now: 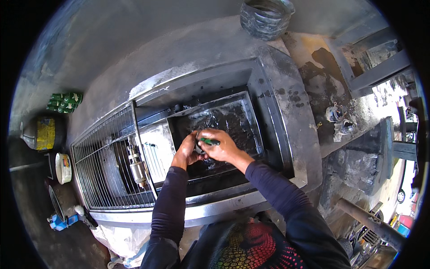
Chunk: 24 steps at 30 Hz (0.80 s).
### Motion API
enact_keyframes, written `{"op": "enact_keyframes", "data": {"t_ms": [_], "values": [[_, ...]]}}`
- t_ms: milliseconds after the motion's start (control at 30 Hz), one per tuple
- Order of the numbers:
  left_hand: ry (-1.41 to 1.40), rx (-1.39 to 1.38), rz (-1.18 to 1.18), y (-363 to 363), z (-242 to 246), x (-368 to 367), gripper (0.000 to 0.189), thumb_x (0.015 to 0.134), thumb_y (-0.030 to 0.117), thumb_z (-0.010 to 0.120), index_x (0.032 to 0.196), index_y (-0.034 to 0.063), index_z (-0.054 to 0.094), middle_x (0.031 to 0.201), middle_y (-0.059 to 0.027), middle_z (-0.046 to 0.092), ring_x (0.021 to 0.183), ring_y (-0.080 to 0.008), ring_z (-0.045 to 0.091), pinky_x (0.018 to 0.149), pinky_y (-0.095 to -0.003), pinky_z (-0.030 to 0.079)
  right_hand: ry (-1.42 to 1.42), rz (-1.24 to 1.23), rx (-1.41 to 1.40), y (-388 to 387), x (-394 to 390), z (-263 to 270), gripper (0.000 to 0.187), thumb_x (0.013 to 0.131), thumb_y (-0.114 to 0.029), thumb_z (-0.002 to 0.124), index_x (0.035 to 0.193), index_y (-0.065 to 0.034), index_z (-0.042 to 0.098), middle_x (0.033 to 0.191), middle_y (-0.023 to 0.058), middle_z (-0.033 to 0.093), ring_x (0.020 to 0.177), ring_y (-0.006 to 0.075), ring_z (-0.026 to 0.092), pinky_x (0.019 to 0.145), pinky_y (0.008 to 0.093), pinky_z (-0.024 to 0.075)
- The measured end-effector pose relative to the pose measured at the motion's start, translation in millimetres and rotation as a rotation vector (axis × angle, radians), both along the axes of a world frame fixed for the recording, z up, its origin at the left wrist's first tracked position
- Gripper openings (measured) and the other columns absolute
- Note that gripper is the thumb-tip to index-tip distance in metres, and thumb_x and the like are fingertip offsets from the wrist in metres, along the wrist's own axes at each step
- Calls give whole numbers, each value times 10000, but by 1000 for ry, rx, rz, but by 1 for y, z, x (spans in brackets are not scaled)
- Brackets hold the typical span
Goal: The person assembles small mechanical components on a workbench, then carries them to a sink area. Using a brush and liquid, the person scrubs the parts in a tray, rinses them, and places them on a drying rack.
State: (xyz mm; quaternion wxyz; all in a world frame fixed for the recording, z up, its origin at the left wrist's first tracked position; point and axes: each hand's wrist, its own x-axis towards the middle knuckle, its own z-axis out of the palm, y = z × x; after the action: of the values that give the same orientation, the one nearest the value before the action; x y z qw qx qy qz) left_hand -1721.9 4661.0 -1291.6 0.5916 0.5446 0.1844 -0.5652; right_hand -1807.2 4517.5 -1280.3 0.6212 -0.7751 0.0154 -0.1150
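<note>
My right hand [220,145] is closed around a tool with a green and black handle [210,141]; its working end is hidden by my fingers. My left hand [187,150] grips a small dark part [198,147], mostly covered by the fingers, right against the tool. Both hands meet above a rectangular metal tray [253,116] holding dark, wet liquid. That tray sits inside a larger metal wash basin [273,111]. On a wire rack [97,168] across the basin's left side lies a metal shaft with gear teeth [137,169].
A dark, dented pot [265,20] stands beyond the basin. Left of the rack are green containers [65,102], a yellow-labelled jug [42,133] and a white tub [63,168]. Metal parts [336,112] lie on the wet floor at right, near a rusty pipe [366,220].
</note>
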Motion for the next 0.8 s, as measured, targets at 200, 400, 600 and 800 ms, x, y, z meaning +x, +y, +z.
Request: {"op": "enact_keyframes", "data": {"t_ms": [200,400,600,800], "values": [[-379,18,-23,-6,-3,0,445,1037,407,394,1169,62,643,775,-87,672,516,-218,625,407,-302,459,745,15,365,-45,2,-30,177,798,-184,711,781,-14,669,710,176,697,728,378,701,694,450,561],[-516,21,32,3,-11,-2,504,1012,462,422,1154,64,696,879,-65,690,642,-164,635,454,-289,439,816,-143,-493,-52,-1,-72,231,879,-240,666,1005,-46,675,999,217,692,1062,365,673,942,452,544],[-454,203,36,0,-18,2,499,997,473,438,1214,99,688,1193,-69,666,917,-174,610,517,-348,481,-71,-31,228,-5,-7,-55,235,823,0,741,1029,8,628,972,124,690,904,269,689,831,352,536],[-700,-24,136,-5,-19,1,455,1015,331,432,1248,12,658,1154,-88,693,1078,-221,627,979,-330,470,726,-151,816,4,11,-18,139,836,-12,733,929,33,640,792,111,670,645,217,683,598,358,583]]}}
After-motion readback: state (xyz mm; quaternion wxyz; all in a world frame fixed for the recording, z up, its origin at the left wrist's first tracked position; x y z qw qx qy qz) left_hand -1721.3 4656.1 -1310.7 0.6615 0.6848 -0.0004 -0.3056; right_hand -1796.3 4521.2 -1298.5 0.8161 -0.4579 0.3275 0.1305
